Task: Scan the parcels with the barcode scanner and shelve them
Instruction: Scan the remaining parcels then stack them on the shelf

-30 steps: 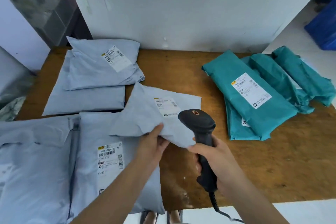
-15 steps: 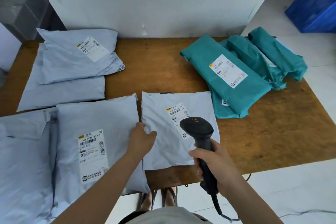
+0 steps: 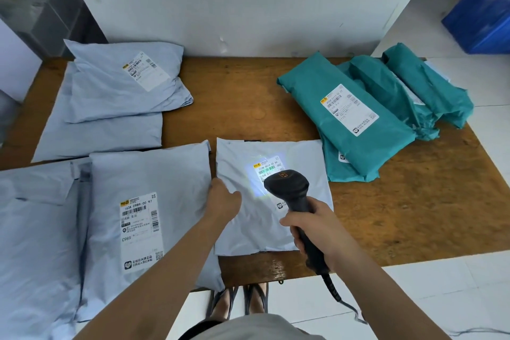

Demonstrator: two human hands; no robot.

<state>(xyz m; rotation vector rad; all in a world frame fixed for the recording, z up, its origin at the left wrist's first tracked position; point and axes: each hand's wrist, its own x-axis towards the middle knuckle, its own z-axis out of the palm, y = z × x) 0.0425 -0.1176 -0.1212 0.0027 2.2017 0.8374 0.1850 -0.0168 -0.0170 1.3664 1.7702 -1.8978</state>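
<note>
Curling round scanner (image 3: 287,188), right fingers (image 3: 288,221) — left fingers (image 3: 217,185) pinching parcel (image 3: 262,229) edge — wooden table (image 3: 414,215), white wall (image 3: 248,3).

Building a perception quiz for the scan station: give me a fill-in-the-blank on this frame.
1. The right hand grips the black barcode ____.
2. Its light falls on the grey parcel's ____.
3. The left hand holds that parcel at its ____ edge.
4. The teal parcels lie on the table's ____ side.

Missing words: scanner; label; left; right.
</note>
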